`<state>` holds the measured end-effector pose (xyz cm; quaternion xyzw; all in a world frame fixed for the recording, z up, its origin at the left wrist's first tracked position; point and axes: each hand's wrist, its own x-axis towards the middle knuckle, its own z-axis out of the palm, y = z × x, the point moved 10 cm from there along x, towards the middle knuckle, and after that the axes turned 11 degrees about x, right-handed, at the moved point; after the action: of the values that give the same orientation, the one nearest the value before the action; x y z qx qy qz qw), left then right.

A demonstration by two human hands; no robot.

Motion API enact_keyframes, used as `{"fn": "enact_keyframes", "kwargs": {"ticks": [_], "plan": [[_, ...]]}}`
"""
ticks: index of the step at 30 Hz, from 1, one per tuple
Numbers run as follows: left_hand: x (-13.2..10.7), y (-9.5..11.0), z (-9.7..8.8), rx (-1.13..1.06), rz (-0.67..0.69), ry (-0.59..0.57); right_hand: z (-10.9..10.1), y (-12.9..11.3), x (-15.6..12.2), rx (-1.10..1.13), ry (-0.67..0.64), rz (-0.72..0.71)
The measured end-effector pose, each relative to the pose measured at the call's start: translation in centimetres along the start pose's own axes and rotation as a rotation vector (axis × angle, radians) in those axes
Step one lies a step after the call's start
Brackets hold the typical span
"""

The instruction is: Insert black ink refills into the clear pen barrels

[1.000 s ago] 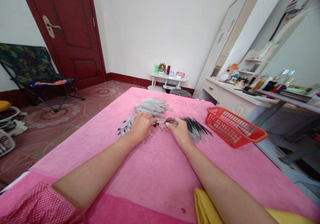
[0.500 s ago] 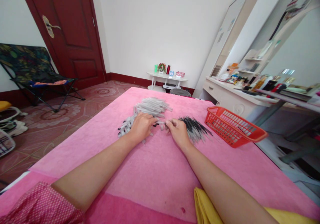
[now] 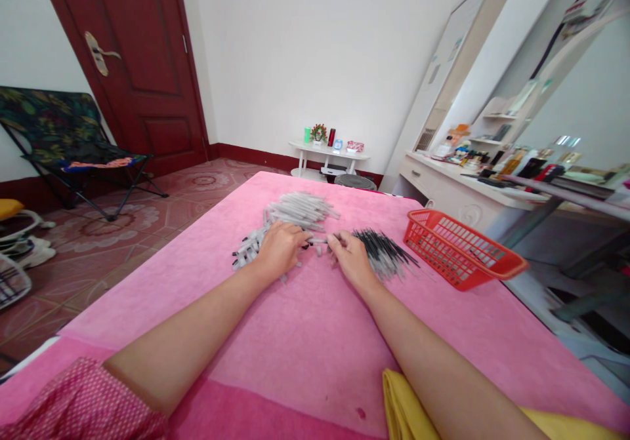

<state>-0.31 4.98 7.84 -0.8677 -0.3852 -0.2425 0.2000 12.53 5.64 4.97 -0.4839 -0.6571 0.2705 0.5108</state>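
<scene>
A thin pale pen [image 3: 319, 240] spans the gap between my hands, with a dark bit at its left end. My left hand [image 3: 281, 246] pinches that end, while the fingertips of my right hand [image 3: 348, 251] close on the other. Under and beside my left hand lie short whitish pen caps [image 3: 245, 246] with black bits among them. Just beyond is a heap of pale, clear-looking pen barrels [image 3: 302, 208]. To the right of my right hand, dark slender pen refills [image 3: 386, 248] with whitish near ends lie fanned out. Fine detail at my fingertips is blurred.
A red plastic basket [image 3: 460, 246] stands to the right on the pink cloth [image 3: 305, 335]. Yellow fabric [image 3: 406, 400] lies by my right forearm. Farther off are a white dressing table [image 3: 443, 181], a low white side table [image 3: 315, 148] and a folding chair [image 3: 63, 138].
Almost nothing differs. My right hand's fingertips have shifted very slightly at the right end of the pen; my left hand stays put.
</scene>
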Motion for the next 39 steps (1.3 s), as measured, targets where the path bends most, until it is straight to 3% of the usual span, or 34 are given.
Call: {"fn": "enact_keyframes", "kwargs": {"ticks": [6, 10, 21, 26, 30, 36, 39], "plan": [[0.1, 0.1, 0.2, -0.002, 0.008, -0.015, 0.9, 0.6, -0.1, 0.043, -0.073, 0.04], [0.1, -0.1, 0.0, -0.023, -0.006, -0.001, 0.2, 0.0, -0.1, 0.062, -0.006, 0.01], [0.0, -0.4, 0.2, -0.058, -0.025, 0.008, 0.2, -0.2, 0.0, 0.038, -0.02, -0.019], [0.1, -0.5, 0.3, -0.066, -0.023, 0.011, 1.0, 0.3, -0.2, 0.07, -0.075, 0.07], [0.1, -0.5, 0.2, -0.08, -0.028, 0.003, 0.9, -0.4, -0.2, 0.091, -0.052, 0.032], [0.1, 0.3, 0.0, -0.042, 0.031, -0.017, 1.9, 1.3, -0.5, 0.213, -0.126, 0.214], [0.1, -0.1, 0.1, -0.085, 0.002, -0.003, 1.5, 1.2, -0.4, 0.165, -0.099, 0.184]]}}
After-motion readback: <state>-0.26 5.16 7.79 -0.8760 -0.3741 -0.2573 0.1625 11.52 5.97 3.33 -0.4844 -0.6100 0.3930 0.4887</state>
